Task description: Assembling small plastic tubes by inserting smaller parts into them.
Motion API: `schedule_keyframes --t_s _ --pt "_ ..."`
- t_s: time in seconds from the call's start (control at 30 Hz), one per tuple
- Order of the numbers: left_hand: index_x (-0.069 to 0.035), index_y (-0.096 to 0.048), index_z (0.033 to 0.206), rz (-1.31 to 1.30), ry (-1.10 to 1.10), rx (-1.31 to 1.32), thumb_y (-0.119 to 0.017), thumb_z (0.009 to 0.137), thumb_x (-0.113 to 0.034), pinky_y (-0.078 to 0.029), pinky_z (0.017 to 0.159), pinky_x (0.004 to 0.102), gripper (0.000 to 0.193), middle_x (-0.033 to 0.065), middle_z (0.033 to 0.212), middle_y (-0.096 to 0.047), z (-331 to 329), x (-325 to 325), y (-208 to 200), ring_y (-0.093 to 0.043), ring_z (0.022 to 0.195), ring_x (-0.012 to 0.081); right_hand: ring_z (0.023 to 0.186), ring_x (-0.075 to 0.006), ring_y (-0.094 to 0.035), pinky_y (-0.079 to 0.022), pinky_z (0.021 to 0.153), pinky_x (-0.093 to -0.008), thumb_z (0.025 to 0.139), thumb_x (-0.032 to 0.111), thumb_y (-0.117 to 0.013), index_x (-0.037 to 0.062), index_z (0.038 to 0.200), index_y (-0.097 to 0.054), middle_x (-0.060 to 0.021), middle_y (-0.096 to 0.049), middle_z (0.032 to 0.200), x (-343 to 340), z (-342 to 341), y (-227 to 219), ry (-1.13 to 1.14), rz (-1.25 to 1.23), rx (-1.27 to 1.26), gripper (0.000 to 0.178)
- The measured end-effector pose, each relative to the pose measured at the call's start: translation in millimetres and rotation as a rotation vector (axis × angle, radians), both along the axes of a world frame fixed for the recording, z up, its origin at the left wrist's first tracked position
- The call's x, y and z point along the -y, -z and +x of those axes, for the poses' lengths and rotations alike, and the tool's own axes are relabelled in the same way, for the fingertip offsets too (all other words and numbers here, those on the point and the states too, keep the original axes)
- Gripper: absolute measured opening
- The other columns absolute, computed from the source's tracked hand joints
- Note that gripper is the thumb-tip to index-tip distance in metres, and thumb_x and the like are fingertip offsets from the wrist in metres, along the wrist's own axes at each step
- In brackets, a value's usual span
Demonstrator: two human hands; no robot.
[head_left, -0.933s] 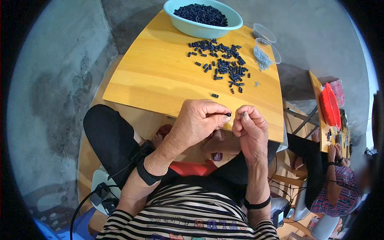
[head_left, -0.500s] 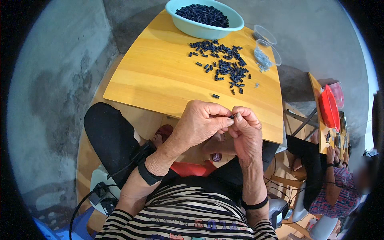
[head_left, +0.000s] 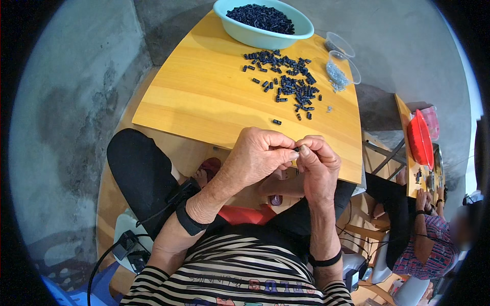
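My left hand [head_left: 259, 154] is closed, pinching a small black plastic piece [head_left: 297, 149] between thumb and forefinger just off the table's near edge. The fingertips of my right hand [head_left: 317, 159] meet it there, also pinched together; they cover most of the piece, and whether a second small part is between them I cannot tell. Beyond my hands, many similar black pieces [head_left: 293, 86] lie loose on the yellow wooden table [head_left: 199, 92]. One single black piece [head_left: 276, 122] rests apart from the heap, close to the table's front edge.
A light blue basin [head_left: 265, 37] full of black pieces stands at the back. Right of the heap are a clear tub [head_left: 337, 74] of small pale parts and another clear tub [head_left: 339, 43]. At far right, another person's hands [head_left: 422, 198] work at a table with a red basin [head_left: 420, 140].
My right hand has turned slightly and its fingers have shifted a little at the piece. My left hand keeps its pinch in nearly the same place.
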State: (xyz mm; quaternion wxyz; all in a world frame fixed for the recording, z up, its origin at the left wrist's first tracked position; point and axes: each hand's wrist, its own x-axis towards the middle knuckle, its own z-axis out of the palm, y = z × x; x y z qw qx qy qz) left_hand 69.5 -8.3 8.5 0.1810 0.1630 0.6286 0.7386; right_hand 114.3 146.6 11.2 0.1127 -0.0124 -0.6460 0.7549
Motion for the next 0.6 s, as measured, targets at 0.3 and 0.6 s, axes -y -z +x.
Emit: schedule_keyframes --t_s 0.3,0.6 --pt "0.003 -0.070 0.094 0.045 0.004 0.025 -0.068 0.083 -0.004 -0.056 0.060 0.0229 0.013 0.0085 0.079 -0.070 -1.4 -0.9 4.1 -0.066 0.068 0.0113 0.079 -0.0174 -0.062 -0.048 0.069 -0.0258 0.078 -0.003 -0.068 0.0018 0.093 -0.070 -0.0091 -0.065 0.085 -1.9 4.4 -7.4 0.174 0.729 -0.311 0.015" --pt "0.003 -0.070 0.093 0.029 -0.011 0.006 -0.068 0.083 -0.003 -0.056 0.060 0.0228 0.012 0.0085 0.081 -0.070 -0.1 -0.2 0.8 -0.066 0.068 0.0115 0.076 -0.0235 -0.064 -0.052 0.064 -0.0293 0.077 0.000 -0.069 0.0011 0.099 -0.069 -0.0133 -0.063 0.086 -1.3 6.8 -11.3 0.197 1.068 -0.532 0.022"
